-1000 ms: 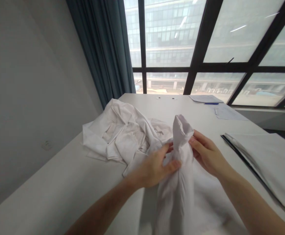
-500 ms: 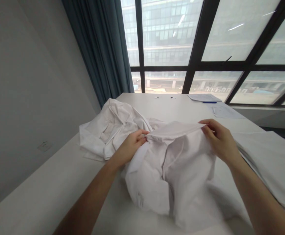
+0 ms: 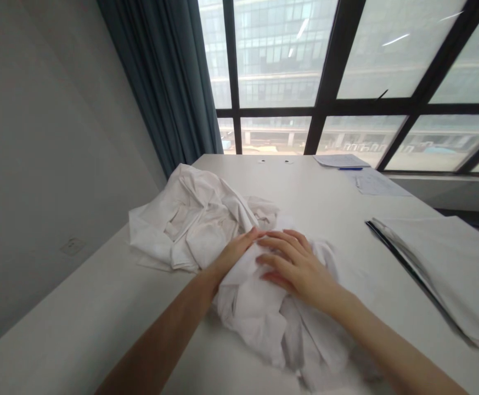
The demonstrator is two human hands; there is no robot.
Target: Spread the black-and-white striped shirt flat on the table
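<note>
A crumpled white garment (image 3: 259, 318) lies bunched on the table in front of me, its lower part blurred by motion. At its upper left edge my left hand (image 3: 237, 252) is closed on the cloth, with its fingertips partly covered by the other hand. My right hand (image 3: 294, 266) lies over the top of the garment, fingers spread and palm down, touching the fabric beside my left hand. Just behind, to the left, a second heap of white clothing (image 3: 198, 211) rests against the far side of the garment.
On the right, folded white cloth (image 3: 461, 269) lies with a dark edge under it. Papers (image 3: 381, 184) and a blue pen (image 3: 350, 169) sit at the far right of the white table (image 3: 78, 312). A wall borders the left, with a curtain (image 3: 169, 82) and windows behind.
My right hand has let go of the garment's upper right edge and moved left, next to my left hand. The stretched cloth has collapsed into a bunch.
</note>
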